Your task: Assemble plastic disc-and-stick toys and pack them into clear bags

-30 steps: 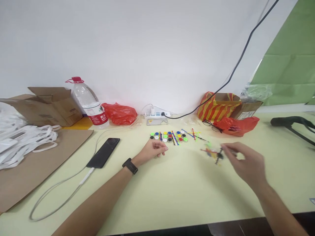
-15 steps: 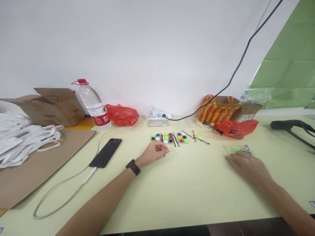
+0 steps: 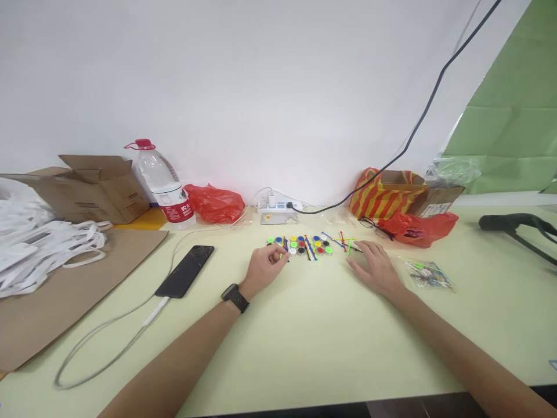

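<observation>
Several small coloured discs (image 3: 301, 244) in clear round cases lie in clusters mid-table, with bundles of thin coloured sticks (image 3: 310, 247) between them. My left hand (image 3: 263, 268), a dark watch on its wrist, rests at the left cluster and covers part of it. Its fingers are curled in toward the thumb; whether anything is held there is hidden. My right hand (image 3: 375, 268) is open, thumb and fingers apart, beside a loose crossed pile of coloured sticks (image 3: 343, 239). A clear plastic bag (image 3: 430, 274) of coloured pieces lies to the right of that hand.
On the left are a phone (image 3: 185, 271) on a cable, a water bottle (image 3: 167, 186), a cardboard box (image 3: 108, 191) and white straps (image 3: 56, 255). A power strip (image 3: 278, 204), red bag (image 3: 215, 203), striped bag (image 3: 374, 197) and eyeglasses (image 3: 378, 227) line the back.
My right hand has left the clear bag and moved left to the loose sticks, its fingers now spread. My left hand has shifted slightly, still curled beside the discs.
</observation>
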Tool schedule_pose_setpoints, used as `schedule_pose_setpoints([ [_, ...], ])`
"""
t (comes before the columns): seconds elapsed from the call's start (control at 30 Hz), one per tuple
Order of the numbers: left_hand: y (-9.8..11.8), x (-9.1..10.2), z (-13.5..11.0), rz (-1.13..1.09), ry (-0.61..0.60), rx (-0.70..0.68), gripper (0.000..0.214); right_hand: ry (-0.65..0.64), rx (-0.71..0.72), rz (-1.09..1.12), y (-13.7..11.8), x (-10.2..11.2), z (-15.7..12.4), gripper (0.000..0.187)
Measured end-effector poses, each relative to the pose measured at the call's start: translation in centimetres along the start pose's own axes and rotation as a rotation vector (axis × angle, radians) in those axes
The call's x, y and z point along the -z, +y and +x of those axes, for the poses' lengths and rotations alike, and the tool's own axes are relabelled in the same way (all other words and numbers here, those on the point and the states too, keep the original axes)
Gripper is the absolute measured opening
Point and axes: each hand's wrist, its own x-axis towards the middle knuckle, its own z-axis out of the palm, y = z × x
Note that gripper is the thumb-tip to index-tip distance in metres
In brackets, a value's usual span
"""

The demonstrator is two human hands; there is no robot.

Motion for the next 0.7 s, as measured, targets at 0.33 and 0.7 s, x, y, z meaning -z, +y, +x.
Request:
schedule_pose_setpoints([
  [0.33, 0.0, 0.0, 0.0, 0.006, -0.03, 0.01, 0.024, -0.148, -0.178, 0.163, -1.2, -4.5, 5.7, 0.044],
  [0.7, 0.2, 0.1, -0.2, 0.033, -0.054, -0.003, 0.021, -0.15, -0.123, 0.286, -3.0, -3.7, 5.7, 0.026],
])
